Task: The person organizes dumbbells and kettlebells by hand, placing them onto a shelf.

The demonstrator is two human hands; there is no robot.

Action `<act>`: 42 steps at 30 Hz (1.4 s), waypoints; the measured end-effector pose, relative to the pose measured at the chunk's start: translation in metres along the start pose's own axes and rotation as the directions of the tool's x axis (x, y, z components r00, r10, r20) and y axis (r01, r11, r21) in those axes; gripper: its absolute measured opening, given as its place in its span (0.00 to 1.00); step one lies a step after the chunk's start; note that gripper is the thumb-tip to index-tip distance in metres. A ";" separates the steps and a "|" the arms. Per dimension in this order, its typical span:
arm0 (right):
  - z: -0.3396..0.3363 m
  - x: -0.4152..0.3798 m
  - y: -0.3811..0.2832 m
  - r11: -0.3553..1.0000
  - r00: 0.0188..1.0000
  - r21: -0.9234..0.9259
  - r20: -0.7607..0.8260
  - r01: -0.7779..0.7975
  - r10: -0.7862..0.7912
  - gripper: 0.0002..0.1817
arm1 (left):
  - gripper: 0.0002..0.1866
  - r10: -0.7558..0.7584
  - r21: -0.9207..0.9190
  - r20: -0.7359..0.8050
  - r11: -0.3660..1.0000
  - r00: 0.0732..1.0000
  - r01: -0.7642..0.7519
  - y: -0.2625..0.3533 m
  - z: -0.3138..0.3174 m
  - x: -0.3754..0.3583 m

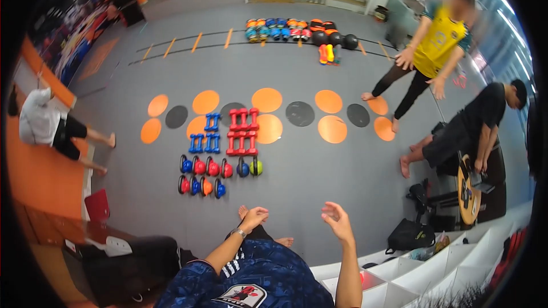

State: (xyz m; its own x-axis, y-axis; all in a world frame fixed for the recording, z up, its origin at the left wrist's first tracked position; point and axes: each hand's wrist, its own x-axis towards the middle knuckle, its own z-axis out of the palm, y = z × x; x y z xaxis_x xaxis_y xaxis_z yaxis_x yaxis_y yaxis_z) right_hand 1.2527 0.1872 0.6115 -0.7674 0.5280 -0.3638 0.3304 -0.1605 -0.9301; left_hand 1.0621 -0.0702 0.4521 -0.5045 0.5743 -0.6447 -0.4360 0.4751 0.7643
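Note:
My left hand (255,218) hovers in front of my body, a watch (239,232) on its wrist. Its fingers are loosely bent with nothing visible in them. Raised to the right, my right hand (338,221) has its fingers apart and curved, holding nothing. Both hands are clear of any object. Nearest to my left hand are two rows of kettlebells on the floor, among them a blue kettlebell (220,189) and a yellow-green kettlebell (256,167). Behind these lie blue dumbbells (212,142) and red dumbbells (242,143) in neat groups.
Orange and dark floor circles (267,100) cross the grey floor. Further back are rows of colored weights (278,28) and black balls (335,39). A person in a yellow shirt (436,40) stands right, another bends over a round table (469,194). White shelving (399,271) is beside me.

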 end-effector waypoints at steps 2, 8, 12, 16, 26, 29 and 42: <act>0.016 0.010 0.034 0.993 0.992 0.005 0.029 -0.121 0.121 0.25 | 0.14 -0.024 -0.040 -0.021 0.999 0.999 0.023 -0.010 -0.016 0.003; 0.086 0.050 0.082 0.914 0.917 0.074 0.073 -0.398 0.393 0.24 | 0.13 -0.078 -0.211 -0.178 0.977 0.981 0.039 -0.038 -0.099 0.003; 0.146 0.088 0.080 0.912 0.909 0.005 0.092 -0.409 0.407 0.22 | 0.12 -0.116 -0.307 -0.208 0.951 0.971 0.047 -0.036 -0.160 -0.002; 0.209 0.131 0.064 0.912 0.897 -0.038 0.165 -0.409 0.409 0.21 | 0.13 -0.075 -0.372 -0.230 0.928 0.970 -0.017 -0.015 -0.218 -0.007; 0.334 0.233 0.035 0.940 0.893 -0.146 0.294 -0.309 0.339 0.29 | 0.24 -0.126 -0.520 -0.448 0.842 0.885 -0.143 0.033 -0.318 0.006; 0.355 0.279 0.041 0.913 0.870 -0.257 0.306 -0.317 0.387 0.30 | 0.21 -0.128 -0.621 -0.460 0.753 0.879 -0.215 0.033 -0.332 0.005; 0.425 0.325 0.052 0.885 0.911 -0.227 -0.018 -0.405 0.412 0.17 | 0.18 -0.185 -0.763 -0.327 0.630 0.927 -0.144 -0.012 -0.472 0.021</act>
State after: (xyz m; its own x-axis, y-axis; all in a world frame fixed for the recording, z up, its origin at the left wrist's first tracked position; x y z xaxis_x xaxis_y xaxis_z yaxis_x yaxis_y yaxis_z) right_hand 0.7869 -0.0035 0.4227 -0.5528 0.4299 -0.7139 0.7286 -0.1665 -0.6644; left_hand 0.7053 -0.3784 0.4241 -0.6308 0.2260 -0.7423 -0.7708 -0.2925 0.5660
